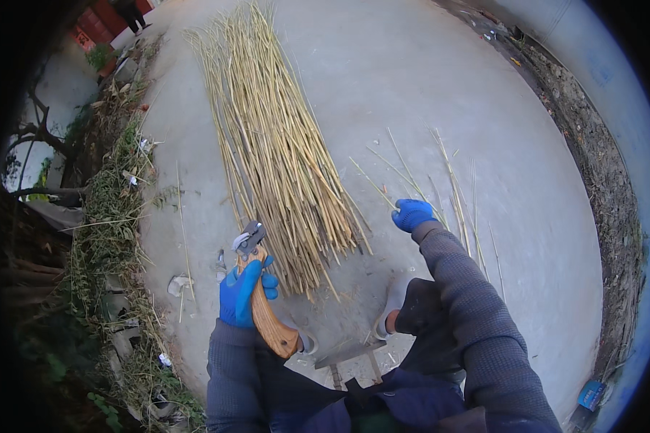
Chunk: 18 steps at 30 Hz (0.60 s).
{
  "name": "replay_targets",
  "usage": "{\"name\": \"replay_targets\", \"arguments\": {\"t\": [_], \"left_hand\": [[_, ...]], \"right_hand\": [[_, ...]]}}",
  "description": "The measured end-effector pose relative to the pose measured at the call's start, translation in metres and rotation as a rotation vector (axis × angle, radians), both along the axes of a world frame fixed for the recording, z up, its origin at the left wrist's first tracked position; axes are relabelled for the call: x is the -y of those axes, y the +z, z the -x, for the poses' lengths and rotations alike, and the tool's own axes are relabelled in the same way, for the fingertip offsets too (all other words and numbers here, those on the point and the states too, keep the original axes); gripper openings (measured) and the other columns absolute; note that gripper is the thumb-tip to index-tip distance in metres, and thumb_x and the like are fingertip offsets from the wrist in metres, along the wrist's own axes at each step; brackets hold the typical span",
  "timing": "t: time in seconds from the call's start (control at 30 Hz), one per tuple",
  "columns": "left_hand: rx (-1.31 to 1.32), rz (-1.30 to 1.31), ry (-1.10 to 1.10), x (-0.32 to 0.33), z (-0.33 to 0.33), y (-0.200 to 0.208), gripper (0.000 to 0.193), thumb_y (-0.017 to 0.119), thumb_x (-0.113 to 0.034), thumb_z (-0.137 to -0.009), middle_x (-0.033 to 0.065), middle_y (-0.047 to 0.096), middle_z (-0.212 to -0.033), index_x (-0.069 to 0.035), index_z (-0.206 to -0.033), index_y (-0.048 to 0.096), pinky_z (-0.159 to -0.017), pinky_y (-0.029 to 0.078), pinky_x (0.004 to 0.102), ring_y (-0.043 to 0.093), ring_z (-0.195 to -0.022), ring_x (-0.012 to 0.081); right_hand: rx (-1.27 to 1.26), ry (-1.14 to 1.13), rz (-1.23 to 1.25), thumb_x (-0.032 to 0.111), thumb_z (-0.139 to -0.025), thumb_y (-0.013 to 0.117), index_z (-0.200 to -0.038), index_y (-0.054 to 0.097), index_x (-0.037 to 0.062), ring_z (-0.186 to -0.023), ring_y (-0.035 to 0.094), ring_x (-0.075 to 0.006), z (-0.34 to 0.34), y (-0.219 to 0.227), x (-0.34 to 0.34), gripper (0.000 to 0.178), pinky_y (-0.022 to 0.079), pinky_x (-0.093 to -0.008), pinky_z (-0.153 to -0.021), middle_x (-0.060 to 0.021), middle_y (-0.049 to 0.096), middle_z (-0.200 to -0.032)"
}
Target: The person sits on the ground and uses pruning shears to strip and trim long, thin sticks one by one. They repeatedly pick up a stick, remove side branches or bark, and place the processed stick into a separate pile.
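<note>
My left hand [243,294], in a blue glove, is wrapped round a hand tool [273,325] with a curved wooden handle and a short grey metal head. Its exact kind is not clear. My right hand [413,214], also gloved in blue, is closed at the lower end of a thin stalk [372,180] that slants up to the left. Between and beyond my hands lies a long pile of dry yellow-brown stalks [282,144], roughly parallel, with their cut ends toward me. Several loose stalks [451,173] lie on the ground around my right hand.
Grey concrete ground [412,65] lies under everything. Cut weeds and debris [108,231] line the left edge; a soil strip [592,159] and pale wall [614,79] run along the right. A low seat [347,353] shows between my legs. Another person's legs [131,14] stand far left.
</note>
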<state>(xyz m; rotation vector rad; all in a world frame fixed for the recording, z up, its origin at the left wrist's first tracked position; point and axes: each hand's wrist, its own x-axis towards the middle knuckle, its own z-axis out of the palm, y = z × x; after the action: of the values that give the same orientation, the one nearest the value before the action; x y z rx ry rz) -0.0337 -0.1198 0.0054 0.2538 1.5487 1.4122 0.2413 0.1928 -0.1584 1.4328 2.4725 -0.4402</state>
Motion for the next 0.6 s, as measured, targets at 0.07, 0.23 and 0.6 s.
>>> {"name": "replay_targets", "arguments": {"t": [0.07,0.23,0.6], "left_hand": [[0.021,0.012,-0.002,0.004,-0.001,0.012,0.039,0.06,-0.026,-0.095,0.0101,0.065,-0.076,0.005,-0.119,0.059,-0.055,0.051,0.0269,0.061,-0.06,0.0166],[-0.034,0.061,-0.002,0.011,0.007,0.027,0.044,0.057,-0.029,-0.096,0.0095,0.063,-0.072,0.008,-0.12,0.056,-0.048,0.046,0.0258,0.059,-0.057,0.0169],[-0.029,0.35,-0.058,0.001,0.024,0.018,0.035,0.053,-0.027,-0.098,0.0067,0.058,-0.069,0.004,-0.115,0.056,-0.049,0.042,0.0239,0.054,-0.054,0.0141]], "right_hand": [[0.083,0.011,0.102,0.041,-0.089,0.048,-0.107,0.067,0.0138,-0.108,0.064,-0.0288,0.028,-0.039,0.006,0.038,0.05,-0.0441,-0.089,-0.0124,0.067,-0.116],[-0.085,-0.107,0.143,0.039,-0.088,0.05,-0.114,0.065,0.0146,-0.109,0.063,-0.0287,0.053,-0.141,0.009,0.039,0.047,-0.0429,-0.093,-0.0136,0.067,-0.116],[-0.176,-0.096,0.125,0.046,-0.085,0.057,-0.12,0.061,0.0114,-0.107,0.064,-0.0328,0.13,-0.233,-0.025,0.05,0.048,-0.0427,-0.092,-0.0175,0.067,-0.111]]}}
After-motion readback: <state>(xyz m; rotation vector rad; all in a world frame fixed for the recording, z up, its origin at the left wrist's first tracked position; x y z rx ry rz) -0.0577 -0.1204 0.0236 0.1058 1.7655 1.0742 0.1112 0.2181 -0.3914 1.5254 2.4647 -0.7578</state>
